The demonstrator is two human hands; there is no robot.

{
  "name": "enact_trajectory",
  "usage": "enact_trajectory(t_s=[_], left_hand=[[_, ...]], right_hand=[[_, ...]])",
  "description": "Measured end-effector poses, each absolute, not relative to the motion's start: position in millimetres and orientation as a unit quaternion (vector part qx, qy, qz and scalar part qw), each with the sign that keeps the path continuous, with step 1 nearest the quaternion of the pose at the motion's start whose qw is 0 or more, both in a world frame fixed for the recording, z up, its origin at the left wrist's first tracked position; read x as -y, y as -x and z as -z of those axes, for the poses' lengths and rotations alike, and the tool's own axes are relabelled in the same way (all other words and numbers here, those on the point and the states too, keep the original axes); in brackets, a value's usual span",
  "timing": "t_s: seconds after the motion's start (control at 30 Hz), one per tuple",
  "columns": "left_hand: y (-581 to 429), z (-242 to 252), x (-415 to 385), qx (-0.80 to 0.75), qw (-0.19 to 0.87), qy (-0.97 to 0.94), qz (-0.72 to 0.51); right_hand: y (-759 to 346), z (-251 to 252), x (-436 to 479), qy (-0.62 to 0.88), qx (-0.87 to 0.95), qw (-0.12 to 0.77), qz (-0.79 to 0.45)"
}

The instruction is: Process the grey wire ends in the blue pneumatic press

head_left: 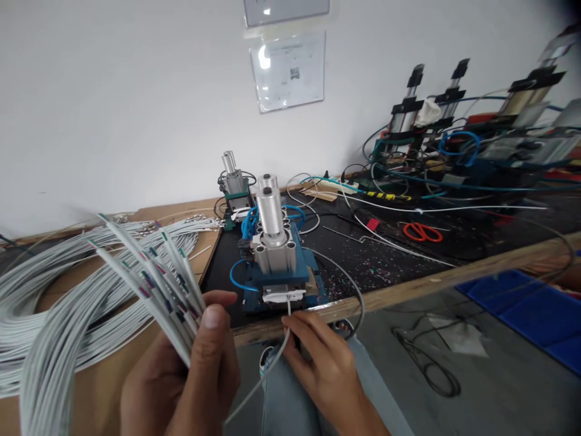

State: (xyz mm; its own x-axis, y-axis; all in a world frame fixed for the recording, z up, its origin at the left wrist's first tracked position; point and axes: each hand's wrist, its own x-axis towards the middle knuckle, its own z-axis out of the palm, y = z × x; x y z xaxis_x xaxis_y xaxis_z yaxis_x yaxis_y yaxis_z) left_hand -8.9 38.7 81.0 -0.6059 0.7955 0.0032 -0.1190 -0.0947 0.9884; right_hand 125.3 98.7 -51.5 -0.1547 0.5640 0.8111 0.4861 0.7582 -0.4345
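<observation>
A bunch of white cables [166,284] is gripped in my left hand [190,369]; their cut ends fan up and to the left, showing green, red and dark wire tips. My right hand [324,363] pinches a single white cable [287,336] between thumb and fingers. That cable's end reaches the white front jaw [284,295] of a small pneumatic press [276,254] with a blue base and a knurled silver cylinder. Whether the end sits inside the jaw I cannot tell. The cable's other part curves down to the lower left, under my left hand.
Large coils of white cable [86,315] lie on cardboard at left. A second small press [233,184] stands behind. Orange-handled scissors [422,232], loose wires and scraps lie on the black bench [345,266]. More presses [406,115] stand at right; a blue bin [521,315] is below the wooden edge.
</observation>
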Motion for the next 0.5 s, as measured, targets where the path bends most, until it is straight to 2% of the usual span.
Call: enact_trajectory(t_s=[0.5], left_hand=[[13,-77,-55,-0.571,0.304,-0.373,-0.665]], right_hand=[[-121,51,-107,0.364,0.751,0.550,-0.035]])
